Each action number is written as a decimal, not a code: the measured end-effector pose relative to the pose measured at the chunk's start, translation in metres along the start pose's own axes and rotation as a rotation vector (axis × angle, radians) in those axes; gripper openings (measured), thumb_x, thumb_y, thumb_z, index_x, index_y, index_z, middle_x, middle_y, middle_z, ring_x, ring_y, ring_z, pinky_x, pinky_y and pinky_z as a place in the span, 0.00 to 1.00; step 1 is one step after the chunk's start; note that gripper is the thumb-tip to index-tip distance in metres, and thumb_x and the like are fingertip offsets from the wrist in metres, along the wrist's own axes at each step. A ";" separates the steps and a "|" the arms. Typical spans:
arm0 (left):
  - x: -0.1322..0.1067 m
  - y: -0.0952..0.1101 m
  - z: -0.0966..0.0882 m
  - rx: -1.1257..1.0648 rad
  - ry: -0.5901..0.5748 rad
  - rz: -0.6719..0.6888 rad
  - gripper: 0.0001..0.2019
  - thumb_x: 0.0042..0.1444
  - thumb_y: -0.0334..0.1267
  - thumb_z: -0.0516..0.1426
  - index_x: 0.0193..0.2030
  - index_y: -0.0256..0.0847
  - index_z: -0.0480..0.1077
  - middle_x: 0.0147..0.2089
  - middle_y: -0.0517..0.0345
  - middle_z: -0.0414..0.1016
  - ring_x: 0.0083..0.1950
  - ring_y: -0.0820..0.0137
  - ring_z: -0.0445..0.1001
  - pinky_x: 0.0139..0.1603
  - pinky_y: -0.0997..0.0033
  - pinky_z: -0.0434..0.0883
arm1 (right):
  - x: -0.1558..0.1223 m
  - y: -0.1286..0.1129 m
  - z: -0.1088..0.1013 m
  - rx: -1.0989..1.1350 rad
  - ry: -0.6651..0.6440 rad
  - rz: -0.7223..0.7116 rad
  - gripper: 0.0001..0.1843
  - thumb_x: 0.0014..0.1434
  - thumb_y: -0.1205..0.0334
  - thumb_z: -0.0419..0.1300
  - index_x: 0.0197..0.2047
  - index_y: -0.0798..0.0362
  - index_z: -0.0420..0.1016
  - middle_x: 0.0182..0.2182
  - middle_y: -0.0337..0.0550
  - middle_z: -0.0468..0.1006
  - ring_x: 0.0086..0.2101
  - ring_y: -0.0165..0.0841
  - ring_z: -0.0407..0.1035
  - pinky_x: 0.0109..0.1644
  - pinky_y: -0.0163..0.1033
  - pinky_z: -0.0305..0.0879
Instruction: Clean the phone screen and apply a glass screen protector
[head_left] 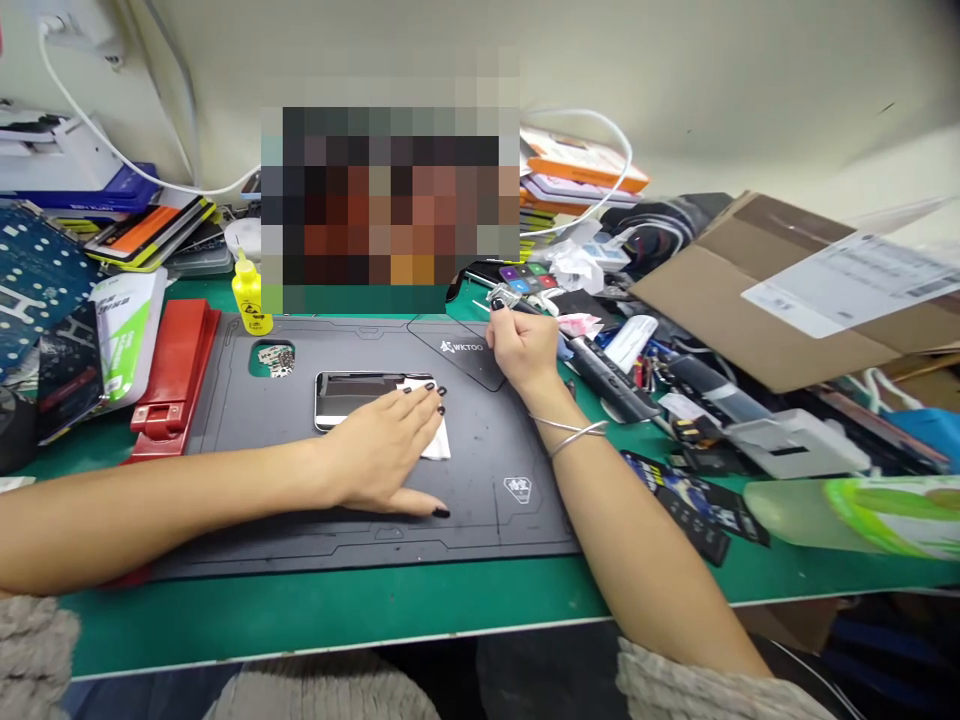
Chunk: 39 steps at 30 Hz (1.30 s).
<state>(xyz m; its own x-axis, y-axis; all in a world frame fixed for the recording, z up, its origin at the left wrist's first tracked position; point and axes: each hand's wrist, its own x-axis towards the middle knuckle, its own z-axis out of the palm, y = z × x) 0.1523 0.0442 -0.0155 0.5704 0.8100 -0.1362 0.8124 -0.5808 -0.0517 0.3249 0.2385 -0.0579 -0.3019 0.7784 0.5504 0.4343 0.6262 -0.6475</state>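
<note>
Close by is the green table (337,615), with a gray mat (480,500) on it. The left hand (386,450) lies flat, gripping nothing, over a white cloth (437,440) and part of the phone (360,393). The cloth looks soft and light. The phone lies on the mat, shiny side up. It looks thin, stiff and slippery, and its glass might crack, so its long edges seem best to hold. Farther off, the right hand (523,345) is curled up; I can't tell if it holds anything.

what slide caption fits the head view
Left hand spread over a phone and white sheet on a dark mat, right hand curled nearby.
</note>
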 end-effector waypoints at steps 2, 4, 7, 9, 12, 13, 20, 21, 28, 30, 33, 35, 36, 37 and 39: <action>0.001 -0.005 0.000 0.004 -0.009 -0.063 0.49 0.64 0.69 0.44 0.71 0.19 0.56 0.76 0.28 0.47 0.77 0.46 0.50 0.75 0.53 0.53 | 0.000 -0.001 0.000 -0.003 0.004 -0.002 0.32 0.63 0.45 0.51 0.11 0.49 0.60 0.10 0.38 0.62 0.15 0.28 0.59 0.24 0.37 0.54; 0.001 -0.006 0.000 0.016 -0.011 -0.095 0.49 0.64 0.69 0.44 0.71 0.18 0.55 0.75 0.27 0.46 0.77 0.44 0.50 0.74 0.51 0.54 | 0.001 -0.002 0.000 -0.008 0.007 -0.004 0.32 0.63 0.44 0.51 0.11 0.49 0.59 0.10 0.38 0.62 0.15 0.28 0.59 0.24 0.37 0.54; -0.001 0.000 0.000 0.027 -0.021 -0.028 0.51 0.63 0.71 0.43 0.71 0.19 0.56 0.75 0.27 0.47 0.76 0.45 0.51 0.74 0.52 0.55 | 0.002 -0.001 0.000 -0.013 0.004 -0.004 0.33 0.63 0.42 0.51 0.11 0.49 0.59 0.10 0.38 0.62 0.15 0.28 0.59 0.24 0.37 0.54; -0.002 0.003 -0.001 0.027 -0.002 0.001 0.50 0.63 0.71 0.42 0.71 0.21 0.56 0.75 0.29 0.47 0.77 0.46 0.50 0.74 0.53 0.55 | 0.002 -0.001 0.000 -0.014 0.002 -0.003 0.33 0.63 0.42 0.51 0.11 0.49 0.59 0.10 0.38 0.63 0.15 0.28 0.60 0.24 0.37 0.55; 0.000 -0.002 -0.002 0.021 -0.001 -0.054 0.50 0.63 0.70 0.44 0.71 0.20 0.56 0.75 0.29 0.49 0.76 0.46 0.52 0.74 0.54 0.55 | 0.001 0.000 0.000 -0.013 0.001 -0.001 0.33 0.64 0.43 0.51 0.11 0.49 0.59 0.10 0.37 0.63 0.15 0.29 0.60 0.24 0.38 0.55; 0.001 -0.005 -0.003 0.022 -0.014 -0.087 0.50 0.64 0.69 0.45 0.71 0.19 0.56 0.75 0.27 0.49 0.76 0.46 0.53 0.74 0.53 0.55 | 0.001 0.000 0.000 -0.012 0.000 -0.001 0.33 0.64 0.43 0.51 0.11 0.49 0.59 0.10 0.37 0.63 0.15 0.29 0.60 0.24 0.37 0.55; -0.002 0.004 -0.001 0.020 -0.005 0.021 0.51 0.62 0.71 0.45 0.72 0.21 0.56 0.75 0.30 0.48 0.77 0.47 0.50 0.75 0.53 0.54 | 0.002 -0.001 -0.001 -0.013 -0.004 -0.003 0.33 0.64 0.43 0.51 0.11 0.49 0.59 0.10 0.38 0.62 0.15 0.29 0.60 0.24 0.38 0.55; -0.003 0.005 0.000 0.021 -0.008 0.024 0.50 0.62 0.71 0.44 0.72 0.21 0.56 0.76 0.30 0.48 0.77 0.47 0.49 0.75 0.53 0.53 | 0.002 -0.001 -0.001 -0.012 -0.003 -0.003 0.33 0.64 0.43 0.51 0.11 0.49 0.59 0.10 0.38 0.63 0.15 0.29 0.60 0.24 0.38 0.55; -0.002 -0.007 -0.001 0.037 -0.007 -0.100 0.50 0.63 0.70 0.44 0.71 0.20 0.57 0.75 0.28 0.48 0.76 0.45 0.51 0.73 0.53 0.56 | 0.002 -0.001 0.000 -0.012 0.001 -0.004 0.33 0.64 0.42 0.50 0.11 0.49 0.59 0.10 0.38 0.63 0.15 0.29 0.60 0.24 0.38 0.55; -0.003 -0.003 0.001 0.040 0.011 -0.059 0.50 0.62 0.71 0.44 0.71 0.21 0.58 0.75 0.28 0.50 0.76 0.46 0.52 0.73 0.53 0.56 | 0.002 -0.001 0.000 -0.014 0.002 -0.002 0.34 0.64 0.41 0.50 0.11 0.49 0.59 0.10 0.38 0.62 0.15 0.29 0.60 0.24 0.38 0.55; -0.005 0.001 0.002 0.030 0.028 -0.018 0.50 0.63 0.71 0.42 0.71 0.22 0.58 0.75 0.29 0.49 0.76 0.46 0.52 0.74 0.54 0.55 | 0.003 -0.002 0.000 -0.018 0.000 0.003 0.34 0.63 0.40 0.50 0.11 0.49 0.59 0.10 0.38 0.62 0.15 0.30 0.60 0.25 0.38 0.55; -0.004 -0.003 0.000 0.026 0.006 -0.051 0.49 0.64 0.70 0.42 0.71 0.21 0.57 0.75 0.29 0.48 0.77 0.46 0.51 0.74 0.54 0.54 | 0.003 -0.003 0.000 -0.021 -0.002 0.007 0.34 0.63 0.40 0.50 0.11 0.49 0.59 0.10 0.38 0.62 0.16 0.30 0.60 0.25 0.38 0.55; -0.003 -0.005 -0.001 0.025 -0.010 -0.078 0.49 0.64 0.70 0.42 0.71 0.21 0.57 0.75 0.28 0.48 0.77 0.46 0.51 0.74 0.53 0.55 | 0.002 -0.003 -0.001 -0.022 -0.003 0.010 0.34 0.63 0.40 0.50 0.11 0.49 0.59 0.10 0.38 0.63 0.16 0.30 0.60 0.25 0.38 0.56; -0.003 -0.008 -0.003 0.022 -0.019 -0.106 0.49 0.64 0.70 0.43 0.71 0.20 0.57 0.75 0.28 0.48 0.76 0.46 0.51 0.74 0.53 0.55 | 0.002 -0.004 -0.001 -0.023 -0.006 0.012 0.34 0.63 0.40 0.49 0.11 0.49 0.59 0.10 0.39 0.63 0.16 0.30 0.60 0.25 0.38 0.56; -0.003 -0.008 -0.004 0.014 -0.017 -0.129 0.50 0.63 0.70 0.44 0.70 0.19 0.57 0.75 0.27 0.49 0.76 0.45 0.51 0.73 0.53 0.55 | 0.002 -0.005 -0.001 -0.024 -0.011 0.014 0.34 0.63 0.40 0.49 0.11 0.49 0.59 0.10 0.39 0.63 0.16 0.30 0.60 0.25 0.38 0.56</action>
<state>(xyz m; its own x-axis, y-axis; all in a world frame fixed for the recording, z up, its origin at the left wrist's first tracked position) 0.1442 0.0468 -0.0104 0.4589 0.8768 -0.1440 0.8772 -0.4728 -0.0833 0.3231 0.2371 -0.0529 -0.3048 0.7875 0.5356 0.4585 0.6143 -0.6422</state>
